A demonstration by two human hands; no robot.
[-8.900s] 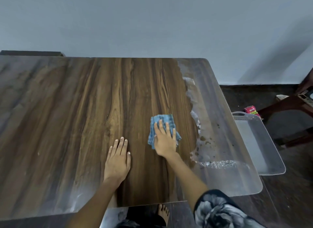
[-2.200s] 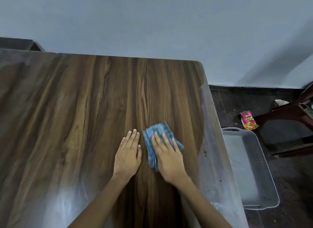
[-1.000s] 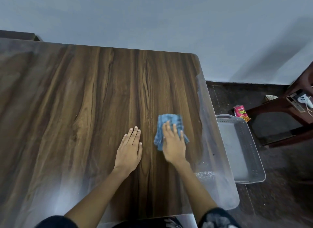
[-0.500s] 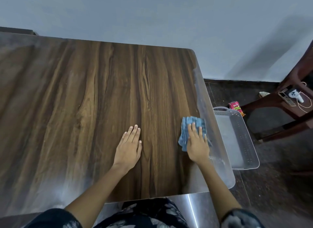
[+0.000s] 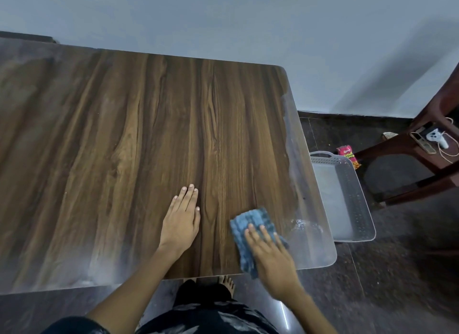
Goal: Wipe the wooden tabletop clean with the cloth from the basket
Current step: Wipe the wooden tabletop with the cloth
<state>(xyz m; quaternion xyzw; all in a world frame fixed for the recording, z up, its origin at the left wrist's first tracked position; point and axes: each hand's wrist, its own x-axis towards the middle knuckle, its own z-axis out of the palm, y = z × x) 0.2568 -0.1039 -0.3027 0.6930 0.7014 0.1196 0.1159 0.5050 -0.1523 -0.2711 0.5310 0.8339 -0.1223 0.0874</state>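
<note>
A person's right hand (image 5: 273, 256) presses a folded blue cloth (image 5: 250, 230) flat against the wooden desk (image 5: 139, 140) near its front right corner, fingers (image 5: 263, 234) straight on top of the fabric, neither curled round nor pinching it. The cloth's long axis runs from the front edge away toward the wall, most of it lying ahead and left of the fingertips. Just to its right, between cloth and desk edge, sits a pale wet smear (image 5: 301, 225) with a cloudy band running up that edge; this appears to be the patch left to wipe, and the right hand is the nearer one. The left hand (image 5: 182, 217) rests open and flat on the desk, well left of the cloth. A grey perforated basket (image 5: 357, 197) stands on the floor beside the desk. The lettering on a red snack packet (image 5: 346, 152) behind it is too small to read.
</note>
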